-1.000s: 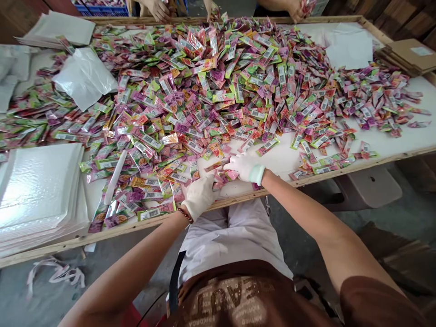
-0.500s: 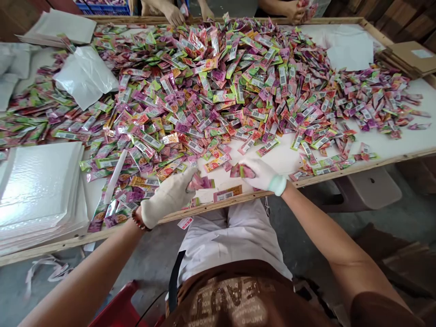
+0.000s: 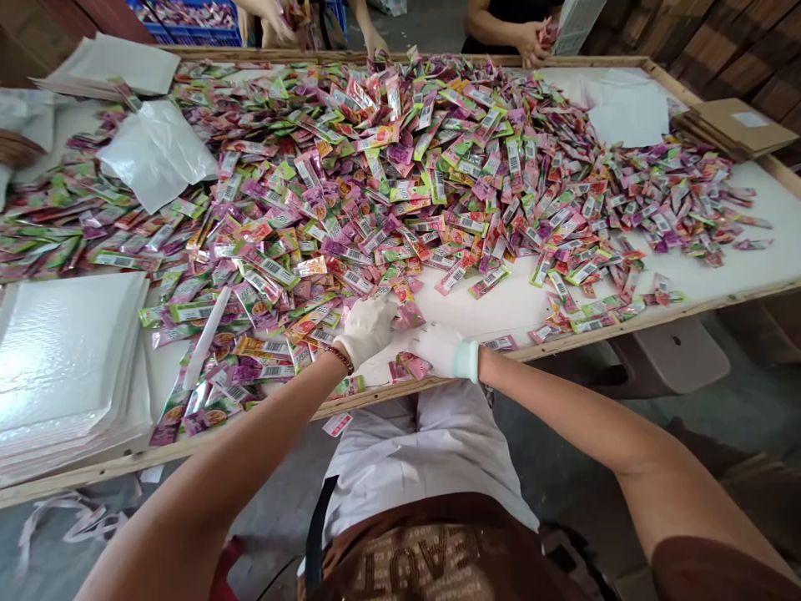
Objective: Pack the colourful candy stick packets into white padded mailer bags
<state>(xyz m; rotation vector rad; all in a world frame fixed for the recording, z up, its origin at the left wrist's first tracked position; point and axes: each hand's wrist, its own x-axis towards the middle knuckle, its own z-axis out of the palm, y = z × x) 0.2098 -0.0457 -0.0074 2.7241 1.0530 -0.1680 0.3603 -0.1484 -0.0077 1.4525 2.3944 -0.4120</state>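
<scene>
My left hand (image 3: 369, 330), in a white glove, reaches over the front edge of the pile. Its fingers are curled at some small printed stick packets (image 3: 405, 299), partly hidden by the hand. Close on its right is my right hand (image 3: 438, 349), also gloved, low over the white tabletop. Pink and purple stick packets (image 3: 410, 366) show at its closed fingers, by the wooden edge. The large heap of stick packets (image 3: 375, 184), in pink, green, purple and orange, spreads across the table beyond both hands.
White bubble mailers (image 3: 68, 342) are stacked at the left, and a clear plastic bag (image 3: 156, 154) lies on the heap. Brown cardboard (image 3: 738, 125) rests at the right corner. A wooden rim (image 3: 563, 342) borders the table. Other people's hands (image 3: 535, 43) work across it.
My left hand has moved right and my right hand left, so they are now close together. The loose orange packet by the front edge is no longer visible there. The view has tilted slightly.
</scene>
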